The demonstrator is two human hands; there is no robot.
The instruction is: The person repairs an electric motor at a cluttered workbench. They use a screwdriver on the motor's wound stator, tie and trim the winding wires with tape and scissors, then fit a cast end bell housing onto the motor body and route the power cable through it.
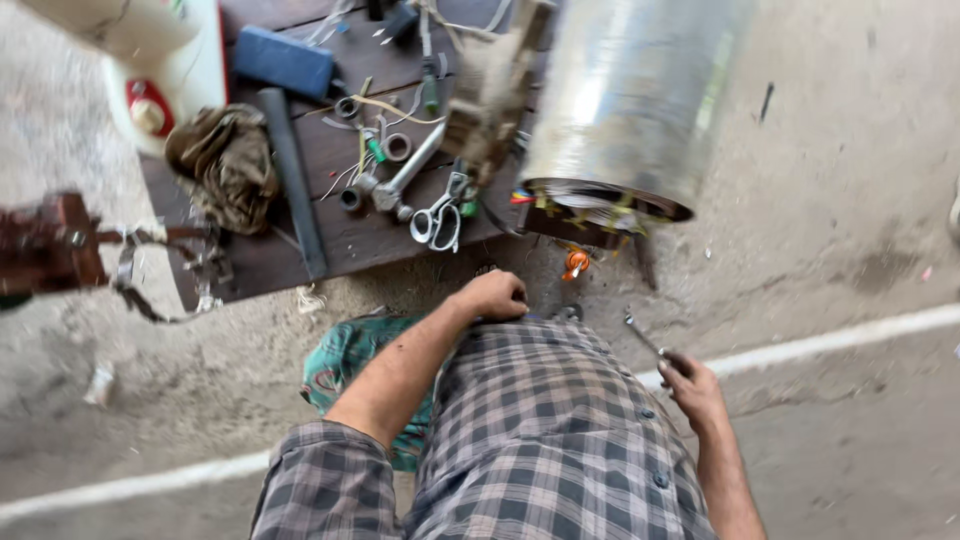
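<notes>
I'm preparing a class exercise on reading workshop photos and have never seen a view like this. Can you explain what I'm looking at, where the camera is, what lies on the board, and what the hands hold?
There is no machine here: the single picture comes from a camera on a person's head, looking down past their checked shirt. The left hand is closed in a fist near the dark wooden board; whether it holds anything cannot be seen. The right hand grips a thin metal tool. On the board lie scissors, a crumpled rag, a blue block, metal rings and wires. A shiny metal cylinder stands at the board's right end.
</notes>
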